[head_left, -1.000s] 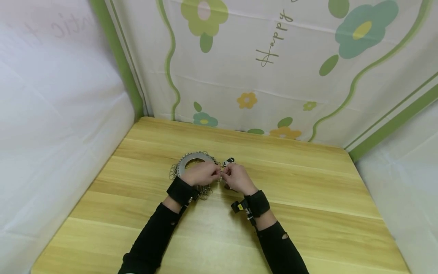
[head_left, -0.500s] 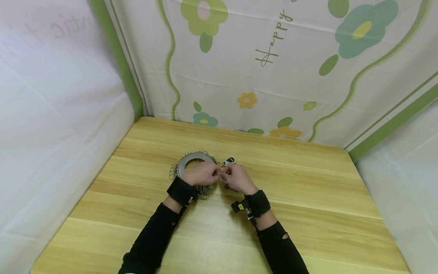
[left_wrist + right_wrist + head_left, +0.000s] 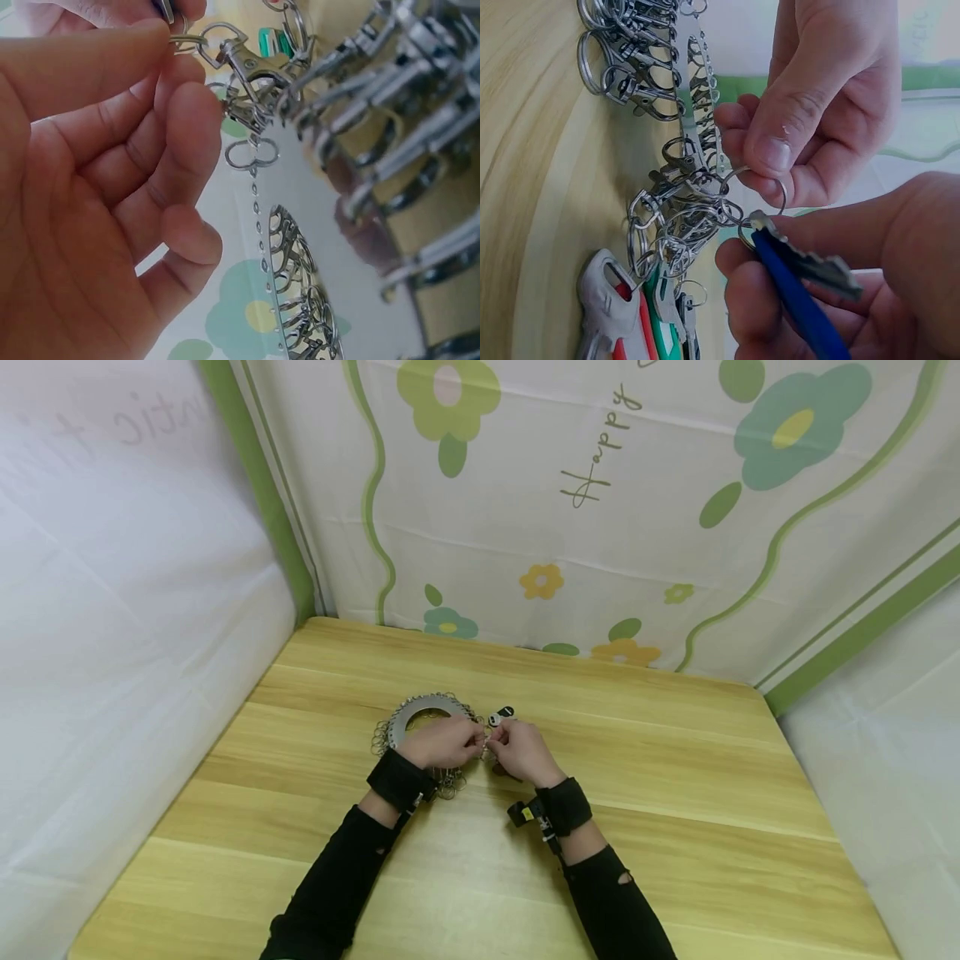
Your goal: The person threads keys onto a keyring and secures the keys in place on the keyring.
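Observation:
A flat metal ring (image 3: 401,720) hung with several swivel clips and split rings lies on the table. My left hand (image 3: 444,742) reaches across its near right side and pinches a split ring (image 3: 784,187) between thumb and forefinger. That split ring is linked to a swivel clip (image 3: 251,66), seen in the left wrist view. Close against it, my right hand (image 3: 521,750) pinches at a small ring by a toothed metal key (image 3: 817,270). A blue strip (image 3: 799,304) lies alongside the key blade; the exact joining is hidden by the fingertips.
A grey and red piece with a looped end (image 3: 604,285) and a green one (image 3: 664,300) lie beside the clips. A black and white item (image 3: 500,716) is just beyond the hands. Patterned cloth (image 3: 540,527) walls the back of the wooden table (image 3: 637,843).
Both hands stay almost in place, with only slight movement at the fingertips. The metal ring has not moved on the table.

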### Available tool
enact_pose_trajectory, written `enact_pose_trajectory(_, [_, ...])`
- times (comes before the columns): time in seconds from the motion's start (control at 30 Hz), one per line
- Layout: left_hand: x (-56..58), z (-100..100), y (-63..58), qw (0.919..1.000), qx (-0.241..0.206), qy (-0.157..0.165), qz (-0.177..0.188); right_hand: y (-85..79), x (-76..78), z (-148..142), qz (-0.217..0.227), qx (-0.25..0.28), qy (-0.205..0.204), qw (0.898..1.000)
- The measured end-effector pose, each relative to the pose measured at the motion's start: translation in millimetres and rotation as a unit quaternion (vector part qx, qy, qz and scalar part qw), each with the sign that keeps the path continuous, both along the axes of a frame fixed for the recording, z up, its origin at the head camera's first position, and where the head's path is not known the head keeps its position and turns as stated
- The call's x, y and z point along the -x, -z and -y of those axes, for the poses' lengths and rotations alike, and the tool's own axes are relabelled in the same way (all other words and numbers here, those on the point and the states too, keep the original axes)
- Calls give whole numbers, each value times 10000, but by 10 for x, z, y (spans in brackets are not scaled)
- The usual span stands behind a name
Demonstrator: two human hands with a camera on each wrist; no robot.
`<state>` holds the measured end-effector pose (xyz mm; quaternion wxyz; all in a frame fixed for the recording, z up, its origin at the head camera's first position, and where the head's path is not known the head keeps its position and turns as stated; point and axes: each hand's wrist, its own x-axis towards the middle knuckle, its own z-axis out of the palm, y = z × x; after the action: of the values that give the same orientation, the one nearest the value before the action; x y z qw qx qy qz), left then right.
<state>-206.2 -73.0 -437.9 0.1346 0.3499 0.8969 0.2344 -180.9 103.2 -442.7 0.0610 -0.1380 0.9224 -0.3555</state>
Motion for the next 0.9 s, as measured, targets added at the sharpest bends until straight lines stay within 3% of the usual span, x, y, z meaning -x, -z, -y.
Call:
enact_pose_trajectory(0.23, [-21, -21, -15, 10000, 44, 28, -13, -20, -20, -9, 9, 43, -227, 9997])
enact_pose_trajectory(0.63, [-33, -86, 13, 9999, 125, 15, -42, -2, -9, -116, 710, 772, -774, 9915])
enact_pose_trajectory(0.9, [-45, -118, 35, 9997, 183, 164, -1, 5, -24, -186, 607, 361, -948, 9930])
